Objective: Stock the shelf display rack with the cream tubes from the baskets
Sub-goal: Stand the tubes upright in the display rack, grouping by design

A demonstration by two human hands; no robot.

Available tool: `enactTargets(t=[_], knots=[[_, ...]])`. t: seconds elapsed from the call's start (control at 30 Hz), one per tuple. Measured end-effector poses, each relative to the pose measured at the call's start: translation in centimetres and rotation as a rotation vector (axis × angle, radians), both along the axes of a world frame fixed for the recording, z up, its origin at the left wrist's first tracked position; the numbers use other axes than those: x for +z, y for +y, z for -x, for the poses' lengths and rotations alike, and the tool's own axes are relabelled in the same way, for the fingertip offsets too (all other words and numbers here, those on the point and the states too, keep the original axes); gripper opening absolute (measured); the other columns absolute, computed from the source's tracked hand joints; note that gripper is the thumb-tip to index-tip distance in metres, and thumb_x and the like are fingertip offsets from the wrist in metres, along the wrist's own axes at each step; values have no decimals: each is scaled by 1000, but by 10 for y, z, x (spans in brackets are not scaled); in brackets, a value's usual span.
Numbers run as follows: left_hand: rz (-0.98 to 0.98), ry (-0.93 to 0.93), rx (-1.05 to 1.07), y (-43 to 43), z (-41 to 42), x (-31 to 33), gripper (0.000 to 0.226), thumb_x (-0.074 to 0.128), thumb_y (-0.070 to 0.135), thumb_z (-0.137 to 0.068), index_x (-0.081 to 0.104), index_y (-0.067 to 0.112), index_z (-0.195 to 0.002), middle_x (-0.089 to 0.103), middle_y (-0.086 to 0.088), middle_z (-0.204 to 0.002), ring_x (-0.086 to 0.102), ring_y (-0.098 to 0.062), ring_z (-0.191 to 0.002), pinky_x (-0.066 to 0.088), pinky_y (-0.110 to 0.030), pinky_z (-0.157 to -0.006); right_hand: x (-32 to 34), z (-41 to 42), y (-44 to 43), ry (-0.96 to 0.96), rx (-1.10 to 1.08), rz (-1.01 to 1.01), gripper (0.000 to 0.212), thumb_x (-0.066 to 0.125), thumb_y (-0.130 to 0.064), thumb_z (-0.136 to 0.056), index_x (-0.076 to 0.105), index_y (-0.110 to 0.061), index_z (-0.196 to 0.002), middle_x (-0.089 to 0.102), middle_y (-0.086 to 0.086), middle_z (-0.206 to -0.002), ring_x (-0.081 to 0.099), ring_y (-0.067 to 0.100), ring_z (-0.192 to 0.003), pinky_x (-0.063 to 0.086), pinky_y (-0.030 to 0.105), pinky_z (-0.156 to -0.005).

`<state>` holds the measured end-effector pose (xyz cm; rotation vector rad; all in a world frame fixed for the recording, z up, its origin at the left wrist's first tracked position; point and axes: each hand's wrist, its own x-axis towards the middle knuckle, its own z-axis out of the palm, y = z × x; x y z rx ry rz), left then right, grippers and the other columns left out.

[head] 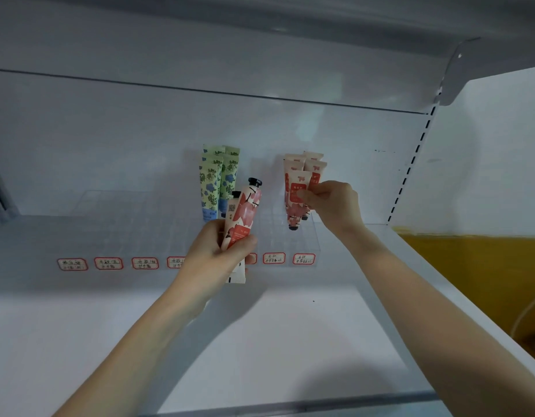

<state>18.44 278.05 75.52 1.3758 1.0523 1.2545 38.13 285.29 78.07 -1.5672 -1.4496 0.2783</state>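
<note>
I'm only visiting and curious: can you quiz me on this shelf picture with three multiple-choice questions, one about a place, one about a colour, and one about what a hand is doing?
1. Where in the clear rack do the green tubes stand?
A. left of the pink tubes
B. right of them
C. behind them

2. What colour are the caps on the spare tubes in the left hand?
A. white
B. black
C. gold

3. What is the right hand doing?
A. hanging free
B. pressing flat on the shelf
C. pinching one of the pink tubes

Answers: 1 A, green stands left of pink; 2 B, the upturned caps are black; 3 C, it pinches a tube standing in the rack.
</note>
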Motion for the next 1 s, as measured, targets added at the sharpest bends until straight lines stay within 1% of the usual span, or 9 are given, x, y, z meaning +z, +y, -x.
enactTargets(t=[0.13,0.23,0.37,0.43,0.53,0.7,0.87,0.93,1.0], knots=[[-26,34,-14,-1,-1,2,11,60,9,-88,51,15,-87,57,0,-76,58,5,-50,45,-11,-48,8,-4,-6,25,-17,-57,28,61,-22,-86,70,4,-83,69,14,-79,53,14,-63,45,25,-64],[-57,85,-4,0,-1,2,14,61,9,-87,50,17,-86,57,0,-76,60,-2,-58,48,-17,-54,16,-2,-16,62,-18,-165,19,60,-18,-88,69,-3,-83,70,7,-80,59,11,-68,48,27,-71],[-86,251,-13,5,0,1,17,64,12,-86,48,17,-88,59,-4,-80,60,-20,-73,44,-24,-59,23,12,-42,59,253,-257,12,58,-7,-89,69,-9,-93,63,-13,-83,61,-4,-71,50,13,-72],[-88,323,-31,7,-1,2,19,65,14,-85,47,17,-87,58,-6,-82,60,-23,-76,44,-25,-57,19,19,-52,-28,415,-205,19,62,-8,-87,66,-17,-103,61,-16,-95,62,2,-83,52,19,-77],[-103,358,-10,8,-4,3,23,68,12,-81,47,14,-88,54,-5,-79,55,-20,-69,43,-20,-49,11,19,-57,-210,487,-154,27,67,-11,-84,66,-15,-111,58,-16,-104,59,8,-98,49,23,-87],[-112,315,46,9,-6,5,33,74,5,-74,46,16,-88,56,-6,-83,53,-18,-70,43,-28,-57,-1,8,-55,-405,517,-210,31,75,-17,-77,70,-7,-106,66,1,-96,56,9,-87,43,16,-77],[-124,316,18,11,-12,4,39,77,11,-74,48,11,-100,58,-6,-90,56,-20,-80,44,-30,-63,-10,-2,-54,-559,519,-134,27,66,-22,-83,70,-13,-108,62,-1,-92,53,9,-84,41,19,-78],[-127,275,38,10,-13,4,33,75,18,-77,48,12,-97,55,-4,-83,53,-16,-73,43,-26,-58,-15,-11,-53,-490,493,-164,18,65,-18,-85,70,-12,-101,57,-16,-86,51,1,-79,41,14,-75],[-126,236,71,10,-12,3,22,68,18,-83,47,16,-89,55,-5,-80,55,-18,-71,43,-23,-54,-17,-21,-49,-236,371,-130,9,65,-11,-86,62,-20,-88,57,-19,-81,56,-7,-74,43,11,-70]])
